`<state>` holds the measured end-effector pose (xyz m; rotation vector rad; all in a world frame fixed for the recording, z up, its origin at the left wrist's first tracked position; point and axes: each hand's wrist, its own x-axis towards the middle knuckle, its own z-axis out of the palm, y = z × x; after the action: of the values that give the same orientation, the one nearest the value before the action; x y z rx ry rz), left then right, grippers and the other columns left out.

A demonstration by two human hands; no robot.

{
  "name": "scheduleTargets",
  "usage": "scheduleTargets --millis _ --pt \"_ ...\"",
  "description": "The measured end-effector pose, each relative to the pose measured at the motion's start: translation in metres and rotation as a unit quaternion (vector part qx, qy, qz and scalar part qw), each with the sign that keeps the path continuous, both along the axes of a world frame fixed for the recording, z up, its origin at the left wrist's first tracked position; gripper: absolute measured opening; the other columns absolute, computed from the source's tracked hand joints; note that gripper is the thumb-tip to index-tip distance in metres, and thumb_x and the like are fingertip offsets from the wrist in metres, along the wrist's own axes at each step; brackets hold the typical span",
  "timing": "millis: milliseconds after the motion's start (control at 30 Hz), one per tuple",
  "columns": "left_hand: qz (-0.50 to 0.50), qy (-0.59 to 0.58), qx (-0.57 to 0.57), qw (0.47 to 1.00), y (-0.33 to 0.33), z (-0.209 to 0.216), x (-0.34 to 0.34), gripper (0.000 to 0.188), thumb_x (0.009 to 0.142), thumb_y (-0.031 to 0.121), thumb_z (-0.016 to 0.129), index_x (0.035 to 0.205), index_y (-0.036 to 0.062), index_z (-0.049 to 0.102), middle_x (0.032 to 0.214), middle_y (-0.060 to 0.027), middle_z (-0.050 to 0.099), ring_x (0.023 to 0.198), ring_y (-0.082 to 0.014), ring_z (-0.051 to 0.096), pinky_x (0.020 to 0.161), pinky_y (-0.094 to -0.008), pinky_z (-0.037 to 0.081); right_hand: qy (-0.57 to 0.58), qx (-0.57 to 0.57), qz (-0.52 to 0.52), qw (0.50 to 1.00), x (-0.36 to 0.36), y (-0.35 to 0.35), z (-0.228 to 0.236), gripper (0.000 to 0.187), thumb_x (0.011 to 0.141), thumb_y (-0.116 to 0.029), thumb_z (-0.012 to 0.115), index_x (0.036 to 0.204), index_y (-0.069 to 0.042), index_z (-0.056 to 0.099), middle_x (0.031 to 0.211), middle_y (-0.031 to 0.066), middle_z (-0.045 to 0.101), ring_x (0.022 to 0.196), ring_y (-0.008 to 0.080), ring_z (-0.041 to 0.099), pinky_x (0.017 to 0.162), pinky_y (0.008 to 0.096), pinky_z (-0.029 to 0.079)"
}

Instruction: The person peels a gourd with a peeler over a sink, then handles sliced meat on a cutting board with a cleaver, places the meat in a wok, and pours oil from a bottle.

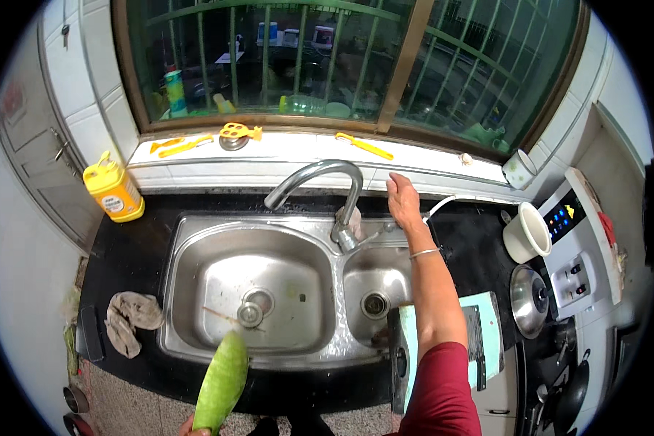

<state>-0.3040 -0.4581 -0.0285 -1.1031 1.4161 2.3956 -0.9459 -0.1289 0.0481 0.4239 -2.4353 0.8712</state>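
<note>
A long pale-green gourd (224, 381) stands out over the front edge of the double-bowl steel sink (336, 305). Its lower end is in my left hand (190, 427), closed round it and mostly cut off by the picture's lower edge. My right arm reaches across the small bowl. Beyond it, my right hand (404, 199) is just right of the chrome faucet (352, 192), fingers stretched toward the windowsill, with nothing seen in it. A yellow-handled peeler (365, 146) lies on the sill (298, 149), slightly left of those fingertips and apart from them.
More yellow-handled tools (185, 146) lie on the sill's left. A grey rag (133, 320) and yellow jug (115, 190) sit left of the sink. At right are a light-green cutting board (490, 320) with a knife (479, 356), a pot lid (530, 301) and a white bucket (527, 234).
</note>
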Motion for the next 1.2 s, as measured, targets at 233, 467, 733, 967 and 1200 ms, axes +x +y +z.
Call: scheduleTargets --millis 233,467,733,967,1200 --pt "0.005 -0.053 -0.008 0.999 0.009 0.017 -0.003 0.072 0.088 0.017 0.067 0.153 0.0105 0.036 0.096 -0.0064 0.065 0.061 -0.0104 0.052 0.05 -0.0256 0.041 0.037 0.103 -0.059 0.992 -0.084 -0.021 -0.01 0.04 0.1 -0.019 0.051 0.135 0.0 0.051 0.134 0.0225 0.054 0.126 0.0389 0.05 0.105 0.0493 0.043" --pt "0.068 -0.103 -0.048 0.991 0.025 0.004 0.012 0.07 0.086 0.015 0.066 0.15 0.011 0.038 0.105 -0.0094 0.064 0.07 -0.0148 0.058 0.056 -0.0265 0.047 -0.094 0.209 -0.144 0.963 -0.097 -0.054 0.01 0.036 0.093 -0.02 0.06 0.128 -0.01 0.06 0.129 0.0086 0.058 0.122 0.0307 0.049 0.093 0.0575 0.045" --pt "0.028 -0.046 0.052 0.997 0.023 0.058 -0.043 0.081 0.078 0.006 0.074 0.15 0.0022 0.038 0.107 -0.007 0.062 0.079 -0.0154 0.06 0.059 -0.0283 0.049 -0.044 0.145 -0.115 0.982 -0.119 -0.015 -0.018 0.022 0.09 -0.013 0.063 0.106 0.0 0.056 0.101 0.018 0.064 0.091 0.029 0.065 0.073 0.0441 0.054" --pt "-0.013 -0.033 0.019 0.999 0.028 0.081 -0.059 0.076 0.083 0.019 0.073 0.149 0.0035 0.038 0.097 -0.0071 0.06 0.067 -0.0146 0.057 0.053 -0.0276 0.045 -0.188 -0.349 0.092 0.914 0.07 0.016 0.07 0.023 0.104 -0.031 0.053 0.109 -0.008 0.053 0.073 -0.0013 0.051 0.053 0.0041 0.043 0.045 0.0189 0.034" --pt "-0.031 -0.005 0.103 0.994 0.008 0.069 -0.072 0.07 0.088 0.019 0.069 0.147 0.0044 0.033 0.103 -0.0099 0.057 0.069 -0.0155 0.058 0.051 -0.0272 0.046 -0.384 -0.062 0.273 0.88 0.314 -0.037 0.032 0.024 0.107 -0.026 0.048 0.12 -0.006 0.053 0.096 0.0048 0.066 0.064 0.011 0.061 0.058 0.0254 0.051"
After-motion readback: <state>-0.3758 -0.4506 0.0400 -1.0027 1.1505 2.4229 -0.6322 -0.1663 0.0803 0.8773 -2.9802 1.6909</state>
